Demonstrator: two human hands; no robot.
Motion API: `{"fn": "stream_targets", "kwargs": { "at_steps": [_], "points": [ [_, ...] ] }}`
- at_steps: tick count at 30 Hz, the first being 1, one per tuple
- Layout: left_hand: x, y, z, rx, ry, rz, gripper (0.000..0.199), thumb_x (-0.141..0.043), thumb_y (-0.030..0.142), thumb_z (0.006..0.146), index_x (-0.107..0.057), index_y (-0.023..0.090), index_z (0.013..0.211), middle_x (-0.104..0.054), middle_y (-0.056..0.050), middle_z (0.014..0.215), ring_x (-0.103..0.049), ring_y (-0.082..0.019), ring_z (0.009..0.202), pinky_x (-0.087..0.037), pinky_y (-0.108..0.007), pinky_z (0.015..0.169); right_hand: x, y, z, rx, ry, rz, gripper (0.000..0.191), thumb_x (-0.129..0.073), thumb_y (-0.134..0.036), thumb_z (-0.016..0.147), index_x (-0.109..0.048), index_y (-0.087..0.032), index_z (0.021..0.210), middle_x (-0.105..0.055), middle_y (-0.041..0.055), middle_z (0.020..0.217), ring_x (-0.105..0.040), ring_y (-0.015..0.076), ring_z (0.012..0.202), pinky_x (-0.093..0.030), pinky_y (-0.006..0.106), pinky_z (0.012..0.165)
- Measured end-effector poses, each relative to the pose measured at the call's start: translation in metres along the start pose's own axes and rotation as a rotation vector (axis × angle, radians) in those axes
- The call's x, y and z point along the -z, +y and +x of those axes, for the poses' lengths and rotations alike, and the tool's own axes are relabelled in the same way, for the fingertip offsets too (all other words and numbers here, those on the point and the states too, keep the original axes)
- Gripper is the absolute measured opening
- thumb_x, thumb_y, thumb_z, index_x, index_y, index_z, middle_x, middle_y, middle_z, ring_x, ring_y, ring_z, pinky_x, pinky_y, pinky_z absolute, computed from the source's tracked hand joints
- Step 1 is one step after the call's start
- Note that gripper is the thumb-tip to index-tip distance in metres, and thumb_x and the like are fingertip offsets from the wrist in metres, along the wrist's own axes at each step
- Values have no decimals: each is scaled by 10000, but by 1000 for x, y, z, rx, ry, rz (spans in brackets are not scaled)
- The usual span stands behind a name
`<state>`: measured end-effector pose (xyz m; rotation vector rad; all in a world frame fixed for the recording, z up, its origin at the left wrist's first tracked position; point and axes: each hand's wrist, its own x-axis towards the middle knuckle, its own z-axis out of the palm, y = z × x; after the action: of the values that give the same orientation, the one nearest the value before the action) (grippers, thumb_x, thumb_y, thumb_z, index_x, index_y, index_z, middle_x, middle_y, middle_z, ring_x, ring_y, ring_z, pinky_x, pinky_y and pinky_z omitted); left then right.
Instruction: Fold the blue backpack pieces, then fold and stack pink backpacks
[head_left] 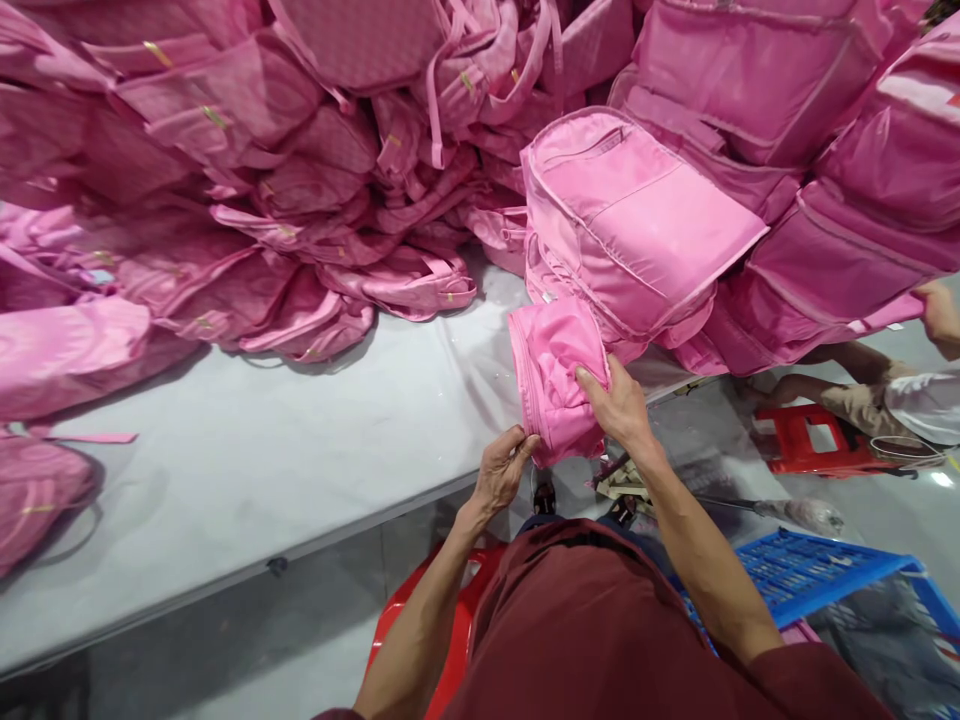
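A small pink fabric bag hangs between my two hands in front of my body, just past the table's front edge. My left hand pinches its lower left corner by the zipper seam. On the right side, my right hand grips the bag's edge, thumb on top of the cloth. Touching or close behind the bag lies a larger light-pink backpack, its panel facing up. The inside of the small bag is not visible.
Piled pink backpacks cover the back of the grey table. More are stacked at right. Below are a red stool, a blue crate and another red stool. Another person's hand shows at the right edge.
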<state>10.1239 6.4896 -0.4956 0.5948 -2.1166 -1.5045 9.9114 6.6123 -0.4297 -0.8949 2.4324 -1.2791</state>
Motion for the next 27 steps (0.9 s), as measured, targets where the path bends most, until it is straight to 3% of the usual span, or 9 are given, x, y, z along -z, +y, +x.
{"fn": "stream_targets", "kwargs": {
  "at_steps": [9, 12, 14, 15, 17, 21, 24, 25, 27],
  "points": [
    [11, -7, -14, -93, 135, 196, 447, -604, 481, 1071, -503, 248, 703, -469, 23, 646, -422, -163, 594, -372, -321, 647, -4, -9, -9, 14, 68, -153, 417, -553, -651, 1033, -673, -257, 971, -681, 41, 782, -600, 256, 755, -438, 351, 786],
    [20, -41, -29, 189, 355, 232, 438, -538, 556, 1060, -550, 251, 746, -566, 0, 684, -513, -181, 659, -418, -306, 686, 5, 0, -5, 52, 97, -121, 416, -544, -625, 1040, -693, -244, 967, -670, 13, 766, -563, 221, 717, -417, 324, 747],
    [18, -71, -41, 490, 368, 251, 507, -422, 632, 1058, -515, 250, 737, -591, -14, 685, -581, -196, 698, -462, -295, 706, 16, 9, 2, 45, 143, -96, 419, -551, -610, 1033, -715, -227, 988, -688, 12, 791, -574, 213, 737, -418, 314, 738],
    [13, -85, -46, 624, 285, 253, 547, -367, 674, 1050, -483, 253, 720, -581, -15, 666, -608, -204, 696, -482, -294, 700, 21, 13, 5, 48, 148, -88, 423, -556, -603, 1030, -729, -218, 1008, -702, 16, 809, -586, 211, 749, -422, 311, 738],
    [-4, -105, -55, 737, 107, 252, 585, -364, 727, 1027, -472, 255, 699, -568, -19, 615, -650, -229, 651, -508, -306, 660, 29, 18, 9, 91, 107, -92, 437, -555, -590, 1041, -754, -202, 1069, -738, 32, 857, -621, 214, 773, -438, 311, 750],
    [-29, -105, -66, 670, -152, 370, 439, -564, 537, 1027, -632, 202, 750, -674, -101, 651, -747, -312, 739, -563, -393, 760, 30, 19, 12, 242, -42, -161, 465, -531, -544, 1090, -746, -203, 1322, -823, 92, 1082, -748, 267, 918, -515, 336, 819],
    [-9, -87, -62, 532, -251, 493, 185, -642, 296, 998, -774, 166, 1003, -802, -182, 928, -781, -359, 998, -551, -477, 977, 23, 16, 13, 354, -118, -254, 442, -539, -481, 1105, -714, -248, 1437, -839, 94, 1169, -796, 297, 1002, -579, 356, 821],
    [2, -81, -56, 442, -288, 549, 228, -670, 255, 985, -785, 181, 1169, -818, -195, 1112, -761, -366, 1136, -525, -493, 1061, 19, 15, 13, 409, -109, -272, 442, -532, -451, 1112, -694, -261, 1477, -835, 94, 1219, -798, 299, 1053, -602, 369, 854],
    [24, -74, -34, 186, -388, 716, 559, -766, 270, 958, -669, 254, 1509, -703, -189, 1510, -615, -384, 1444, -424, -541, 1229, 10, 8, 10, 534, -16, -292, 488, -501, -382, 1129, -604, -264, 1591, -782, 110, 1397, -758, 300, 1228, -613, 424, 1011]
  ]
}}
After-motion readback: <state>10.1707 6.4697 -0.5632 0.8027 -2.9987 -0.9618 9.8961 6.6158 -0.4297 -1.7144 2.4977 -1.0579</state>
